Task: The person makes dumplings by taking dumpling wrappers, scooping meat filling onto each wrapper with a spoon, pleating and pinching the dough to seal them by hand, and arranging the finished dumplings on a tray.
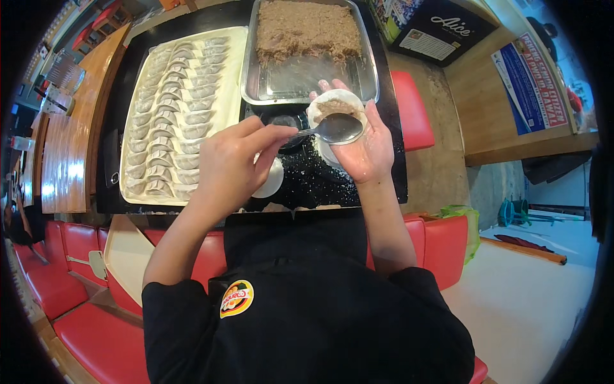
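My left hand (235, 158) pinches the handle of a metal spoon (341, 128). Palm up, my right hand (371, 151) holds a round dumpling wrapper (354, 98), its thumb at the right edge. Brown minced filling (333, 106) lies on the wrapper, and the spoon's bowl is over the wrapper's near part. Beyond this hand stands a metal tray (247, 72) with a mass of the same filling (307, 29) at its far end. Rows of folded dumplings (163, 117) fill a pale, lined tray (232, 86) on the left. White wrappers (272, 181) lie partly hidden below my hands.
The black table (307, 194) is speckled with white flour. A dark round container (288, 144) is partly hidden behind the spoon. Red seats (412, 110) adjoin the table. A wooden table (72, 144) with a glass pitcher (64, 72) is at the left; a printed box (441, 33) is at the upper right.
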A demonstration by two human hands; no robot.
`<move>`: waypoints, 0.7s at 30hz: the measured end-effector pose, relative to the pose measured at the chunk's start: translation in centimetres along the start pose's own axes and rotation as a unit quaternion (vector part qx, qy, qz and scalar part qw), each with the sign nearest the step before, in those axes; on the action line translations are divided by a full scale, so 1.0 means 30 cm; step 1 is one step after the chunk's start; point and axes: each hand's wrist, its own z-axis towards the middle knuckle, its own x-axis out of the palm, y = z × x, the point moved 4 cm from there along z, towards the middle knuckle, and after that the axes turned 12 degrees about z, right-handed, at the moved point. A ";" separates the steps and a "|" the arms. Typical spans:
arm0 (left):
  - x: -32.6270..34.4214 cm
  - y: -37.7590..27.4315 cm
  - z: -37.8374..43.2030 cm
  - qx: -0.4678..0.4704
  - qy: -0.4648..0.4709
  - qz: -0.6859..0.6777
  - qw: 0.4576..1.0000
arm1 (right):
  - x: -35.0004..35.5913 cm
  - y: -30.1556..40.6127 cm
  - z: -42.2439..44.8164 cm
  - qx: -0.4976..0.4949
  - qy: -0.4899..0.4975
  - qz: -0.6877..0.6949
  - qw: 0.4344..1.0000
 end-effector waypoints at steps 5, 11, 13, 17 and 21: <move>-0.013 -0.021 -0.003 0.028 -0.040 0.091 0.995 | -0.001 -0.015 -0.011 0.016 0.005 -0.025 1.000; -0.014 -0.010 0.009 -0.088 0.133 -0.056 0.986 | -0.038 0.011 -0.012 -0.036 -0.001 -0.029 0.999; -0.027 0.006 0.023 -0.179 0.154 -0.122 0.964 | -0.035 0.016 -0.010 -0.047 0.020 -0.014 0.999; 0.014 0.012 0.015 -0.101 0.040 -0.076 0.991 | -0.009 -0.023 -0.014 -0.045 0.018 -0.056 0.997; 0.016 -0.039 0.007 -0.032 0.071 0.020 0.997 | -0.049 0.017 0.005 -0.078 -0.008 -0.066 0.995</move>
